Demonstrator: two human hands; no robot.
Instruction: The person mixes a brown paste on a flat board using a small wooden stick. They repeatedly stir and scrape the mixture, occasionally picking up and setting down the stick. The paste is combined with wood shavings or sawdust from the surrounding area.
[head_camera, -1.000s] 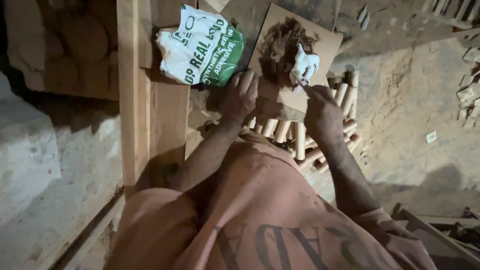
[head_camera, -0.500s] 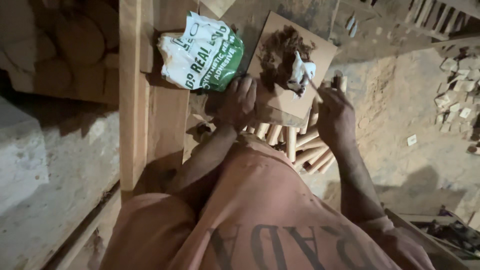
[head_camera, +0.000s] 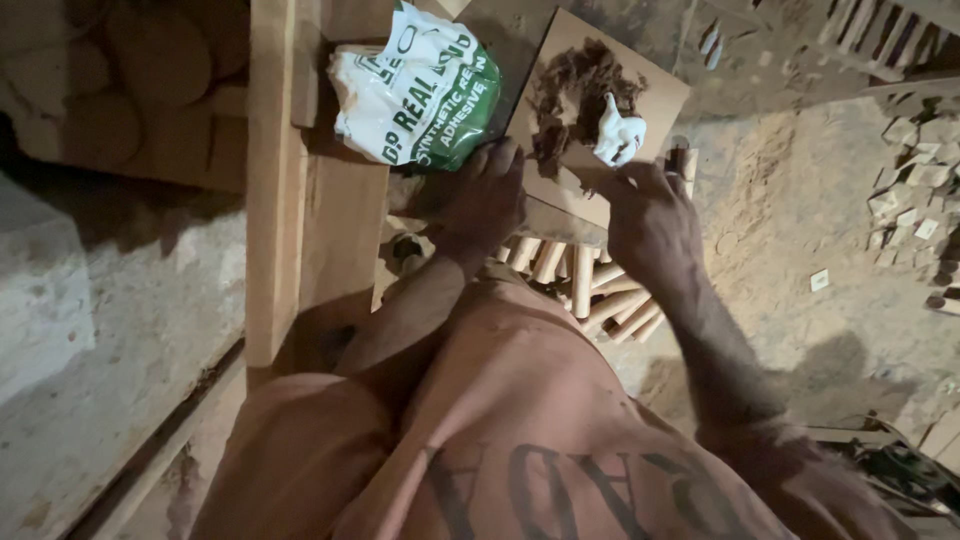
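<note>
**Hands at a smeared board over a pile of wooden pegs**

The person looked down over an orange shirt at a flat brown board that lay tilted above a heap of short wooden pegs. The board carried a dark, rough smear across its upper middle, and a small white lump sat at the smear's lower right edge.

The left hand rested at the board's lower left corner with its fingers curled loosely downward; whether it gripped the board's edge or only pressed against it could not be told. The right hand was at the board's lower edge, just below the white lump, fingers bent close together; a thin stick-like piece seemed to rise from its fingertips, but the grip itself was hidden.

Just left of the board, touching the left hand's knuckles, lay a crumpled white and green bag. It rested on long pale wooden planks that ran up the left of the view. To the right lay a sandy floor strewn with small wood offcuts.
</note>
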